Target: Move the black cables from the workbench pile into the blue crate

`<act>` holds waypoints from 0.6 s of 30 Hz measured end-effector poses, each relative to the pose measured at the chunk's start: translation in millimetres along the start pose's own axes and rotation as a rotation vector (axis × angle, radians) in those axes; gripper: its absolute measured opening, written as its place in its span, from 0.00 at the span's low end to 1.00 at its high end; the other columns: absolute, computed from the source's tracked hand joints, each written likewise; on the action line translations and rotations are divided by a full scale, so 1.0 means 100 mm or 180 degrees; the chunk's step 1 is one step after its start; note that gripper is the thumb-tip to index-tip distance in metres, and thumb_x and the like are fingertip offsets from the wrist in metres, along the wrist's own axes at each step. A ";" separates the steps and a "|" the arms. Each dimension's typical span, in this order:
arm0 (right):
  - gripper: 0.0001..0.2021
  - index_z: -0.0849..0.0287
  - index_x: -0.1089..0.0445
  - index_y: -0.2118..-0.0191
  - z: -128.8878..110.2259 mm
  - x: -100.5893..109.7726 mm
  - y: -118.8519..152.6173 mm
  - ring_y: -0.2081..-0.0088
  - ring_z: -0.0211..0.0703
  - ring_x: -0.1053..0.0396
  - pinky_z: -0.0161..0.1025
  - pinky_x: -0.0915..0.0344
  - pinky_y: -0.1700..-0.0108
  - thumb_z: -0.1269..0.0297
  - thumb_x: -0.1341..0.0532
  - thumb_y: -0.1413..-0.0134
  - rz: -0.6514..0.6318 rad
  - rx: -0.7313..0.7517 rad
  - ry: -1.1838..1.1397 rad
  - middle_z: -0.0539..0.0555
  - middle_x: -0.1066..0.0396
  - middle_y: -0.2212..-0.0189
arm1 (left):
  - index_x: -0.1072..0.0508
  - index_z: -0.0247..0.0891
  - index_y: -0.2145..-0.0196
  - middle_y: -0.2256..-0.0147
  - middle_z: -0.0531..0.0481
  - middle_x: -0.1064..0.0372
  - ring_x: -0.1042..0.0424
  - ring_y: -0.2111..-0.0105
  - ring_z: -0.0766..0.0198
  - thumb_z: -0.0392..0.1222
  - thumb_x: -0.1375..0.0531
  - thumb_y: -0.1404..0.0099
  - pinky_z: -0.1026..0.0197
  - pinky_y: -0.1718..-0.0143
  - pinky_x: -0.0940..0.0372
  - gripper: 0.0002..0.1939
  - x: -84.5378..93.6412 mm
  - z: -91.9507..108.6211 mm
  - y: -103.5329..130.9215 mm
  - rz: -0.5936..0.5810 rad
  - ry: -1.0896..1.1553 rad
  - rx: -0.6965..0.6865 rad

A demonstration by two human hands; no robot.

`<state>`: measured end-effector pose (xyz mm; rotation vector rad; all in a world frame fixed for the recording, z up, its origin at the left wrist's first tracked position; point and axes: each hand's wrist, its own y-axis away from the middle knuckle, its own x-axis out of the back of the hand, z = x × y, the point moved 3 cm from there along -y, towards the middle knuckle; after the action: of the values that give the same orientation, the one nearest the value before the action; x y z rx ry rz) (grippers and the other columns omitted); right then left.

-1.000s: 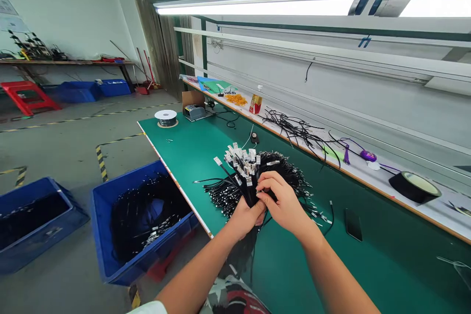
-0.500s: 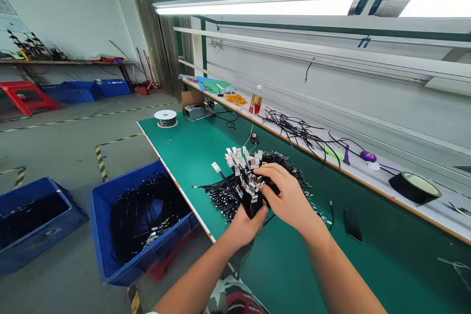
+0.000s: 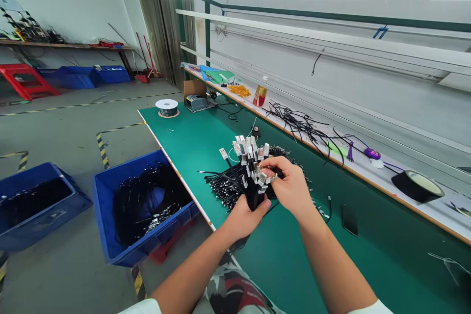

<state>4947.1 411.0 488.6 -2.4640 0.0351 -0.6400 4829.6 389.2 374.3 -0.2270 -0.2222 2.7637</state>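
Observation:
My left hand (image 3: 246, 218) is wrapped round a bundle of black USB cables (image 3: 253, 189), gripping it below the ends. Their silver plugs point up and fan out above the fist, one leaning apart to the left. At the right side of the bundle, my right hand (image 3: 292, 186) has its thumb and fingers closed in a pinch among the plugs, on a USB cable end. Its exact hold is partly hidden. Behind and beneath the hands, a large pile of black cables (image 3: 223, 191) lies on the green table (image 3: 198, 142).
Blue bins (image 3: 106, 225) with black cables stand on the floor at left. A cable spool (image 3: 167, 107) sits at the table's far end, a phone (image 3: 350, 220) at right. Along the shelf lie loose black cables (image 3: 298, 120) and a tape roll (image 3: 417, 186).
My right fingers have gone from spread over the plugs to a pinch at the bundle's right side. The left hand keeps its grip. The camera view has shifted slightly.

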 end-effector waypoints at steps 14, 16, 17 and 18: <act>0.16 0.48 0.30 0.42 -0.30 0.27 -0.07 0.49 0.51 0.27 0.52 0.30 0.49 0.62 0.47 0.30 0.0069 0.1026 0.0696 0.55 0.23 0.50 | 0.35 0.41 0.74 0.80 0.58 0.44 0.46 0.78 0.67 0.53 0.37 0.35 0.62 0.77 0.50 0.17 0.02 -0.06 0.00 0.0656 -0.0521 -0.0060; 0.15 0.46 0.29 0.45 -0.50 0.27 0.05 0.46 0.55 0.30 0.57 0.34 0.44 0.67 0.43 0.33 -0.0188 0.1711 0.1340 0.54 0.23 0.49 | 0.33 0.41 0.74 0.78 0.55 0.39 0.42 0.76 0.65 0.45 0.36 0.37 0.61 0.75 0.47 0.12 0.03 -0.09 0.00 0.0875 -0.0675 -0.0169; 0.16 0.46 0.28 0.46 -0.57 0.22 0.11 0.46 0.56 0.30 0.58 0.35 0.43 0.70 0.41 0.35 -0.0562 0.2004 0.1675 0.53 0.23 0.50 | 0.32 0.40 0.73 0.77 0.54 0.35 0.40 0.75 0.64 0.42 0.36 0.38 0.61 0.74 0.46 0.09 0.03 -0.10 0.01 0.0895 -0.0732 -0.0227; 0.16 0.47 0.27 0.48 -0.62 0.15 0.16 0.46 0.56 0.31 0.58 0.35 0.43 0.73 0.41 0.37 -0.0982 0.2227 0.1989 0.54 0.23 0.50 | 0.32 0.40 0.73 0.75 0.53 0.33 0.37 0.74 0.63 0.39 0.37 0.39 0.61 0.73 0.45 0.07 0.03 -0.11 0.01 0.0857 -0.0796 -0.0273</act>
<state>4934.5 362.4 530.4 -1.5425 -0.2818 -1.2820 4828.4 391.0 362.7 0.0755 -0.4016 3.0510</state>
